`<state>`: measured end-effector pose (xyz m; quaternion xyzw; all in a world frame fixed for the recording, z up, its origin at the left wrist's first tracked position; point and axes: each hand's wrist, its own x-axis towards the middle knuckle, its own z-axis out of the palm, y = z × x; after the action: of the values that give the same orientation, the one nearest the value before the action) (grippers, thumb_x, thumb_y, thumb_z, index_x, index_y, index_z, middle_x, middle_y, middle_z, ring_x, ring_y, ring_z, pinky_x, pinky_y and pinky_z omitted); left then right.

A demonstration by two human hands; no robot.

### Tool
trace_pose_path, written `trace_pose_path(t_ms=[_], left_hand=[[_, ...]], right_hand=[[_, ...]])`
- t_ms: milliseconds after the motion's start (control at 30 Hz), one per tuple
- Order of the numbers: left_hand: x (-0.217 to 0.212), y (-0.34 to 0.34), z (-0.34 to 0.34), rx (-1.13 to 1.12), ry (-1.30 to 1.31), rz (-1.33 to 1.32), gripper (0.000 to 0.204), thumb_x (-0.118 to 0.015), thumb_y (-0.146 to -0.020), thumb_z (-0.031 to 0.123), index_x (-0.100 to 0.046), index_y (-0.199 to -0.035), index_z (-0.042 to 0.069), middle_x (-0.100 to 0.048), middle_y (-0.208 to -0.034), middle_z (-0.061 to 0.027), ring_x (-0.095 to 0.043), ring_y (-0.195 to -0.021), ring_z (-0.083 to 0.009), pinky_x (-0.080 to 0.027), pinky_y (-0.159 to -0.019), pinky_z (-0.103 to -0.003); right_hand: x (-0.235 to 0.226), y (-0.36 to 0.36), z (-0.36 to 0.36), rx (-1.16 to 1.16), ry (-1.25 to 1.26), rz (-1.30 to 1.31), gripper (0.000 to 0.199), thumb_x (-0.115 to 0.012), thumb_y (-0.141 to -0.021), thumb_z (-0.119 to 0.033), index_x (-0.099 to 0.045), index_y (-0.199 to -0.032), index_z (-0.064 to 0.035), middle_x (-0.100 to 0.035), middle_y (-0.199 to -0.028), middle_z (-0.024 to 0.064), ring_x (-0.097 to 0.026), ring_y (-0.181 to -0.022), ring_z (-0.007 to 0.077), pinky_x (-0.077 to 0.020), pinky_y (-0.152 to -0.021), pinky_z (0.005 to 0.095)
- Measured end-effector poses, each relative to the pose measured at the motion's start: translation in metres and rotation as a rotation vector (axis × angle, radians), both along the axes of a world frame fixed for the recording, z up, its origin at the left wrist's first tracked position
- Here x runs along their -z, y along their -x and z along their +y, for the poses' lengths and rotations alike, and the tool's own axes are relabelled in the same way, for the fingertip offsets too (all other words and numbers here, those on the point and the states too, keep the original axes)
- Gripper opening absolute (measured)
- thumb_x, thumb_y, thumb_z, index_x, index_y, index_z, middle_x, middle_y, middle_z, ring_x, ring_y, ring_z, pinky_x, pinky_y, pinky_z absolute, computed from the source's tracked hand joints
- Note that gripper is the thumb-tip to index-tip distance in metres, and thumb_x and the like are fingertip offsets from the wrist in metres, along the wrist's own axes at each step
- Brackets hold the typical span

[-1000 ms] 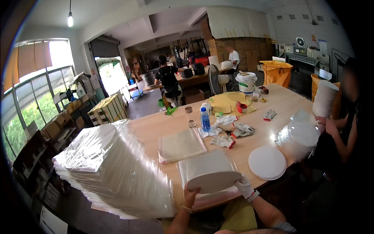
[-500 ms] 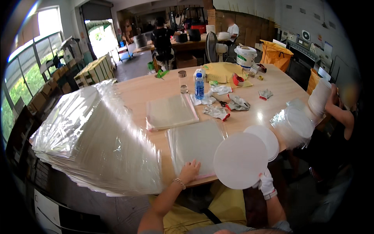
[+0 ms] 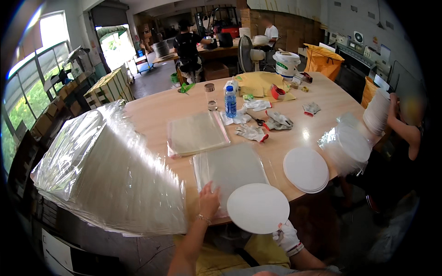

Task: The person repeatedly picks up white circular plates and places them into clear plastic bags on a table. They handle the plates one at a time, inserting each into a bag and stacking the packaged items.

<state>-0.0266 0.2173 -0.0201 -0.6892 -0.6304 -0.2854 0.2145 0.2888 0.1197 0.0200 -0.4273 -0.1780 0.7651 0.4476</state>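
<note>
A round white disc point(image 3: 258, 208) is tilted over the table's near edge, held at its lower right rim by my white-gloved right hand point(image 3: 286, 237). My bare left hand point(image 3: 210, 200), with a bracelet at the wrist, is at the near left part of a stack of clear plastic bags point(image 3: 232, 168). Its fingers look apart, with nothing visible in them; whether they touch the top bag I cannot tell. The disc covers the near right corner of these bags. More white discs point(image 3: 305, 169) lie stacked on the table to the right.
A large slanting pile of clear bags point(image 3: 124, 170) fills the left side. Another bag stack point(image 3: 197, 133) lies farther back, near a water bottle point(image 3: 230, 102), work gloves point(image 3: 278, 120) and tape point(image 3: 277, 92). At right are wrapped discs point(image 3: 347, 145) and a co-worker's arm point(image 3: 405, 129).
My right hand has brought the disc left and nearer, over the bags' near right corner, uncovering the disc stack. My left hand has shifted slightly left and its fingers have lifted.
</note>
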Motion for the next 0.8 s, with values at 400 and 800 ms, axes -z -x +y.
trace_pose_path(t_ms=[400,800], left_hand=[[0.016,-0.108,-0.031,0.355,-0.019,-1.928,0.020,-0.051,-0.088,0.010,-0.055,-0.105,0.000,-0.057,-0.114,-0.0090,-0.054,-0.103,-0.0153,-0.048,-0.080,-0.029],[0.094,-0.176,-0.105,0.219,0.493,-1.981,0.022,-0.052,-0.089,0.013,-0.055,-0.108,0.001,-0.060,-0.100,-0.0037,-0.056,-0.087,-0.0124,-0.046,-0.074,-0.026]], right_hand=[[0.004,0.038,0.011,0.161,0.084,0.148,0.020,-0.042,-0.089,-0.008,-0.047,-0.108,-0.0149,-0.056,-0.091,0.0034,-0.056,-0.070,0.0177,-0.0448,-0.056,0.0315],[0.029,0.073,0.016,0.191,0.108,-0.005,0.021,-0.041,-0.088,-0.007,-0.044,-0.108,-0.0147,-0.053,-0.090,0.0071,-0.054,-0.071,0.0227,-0.0494,-0.061,0.0392]])
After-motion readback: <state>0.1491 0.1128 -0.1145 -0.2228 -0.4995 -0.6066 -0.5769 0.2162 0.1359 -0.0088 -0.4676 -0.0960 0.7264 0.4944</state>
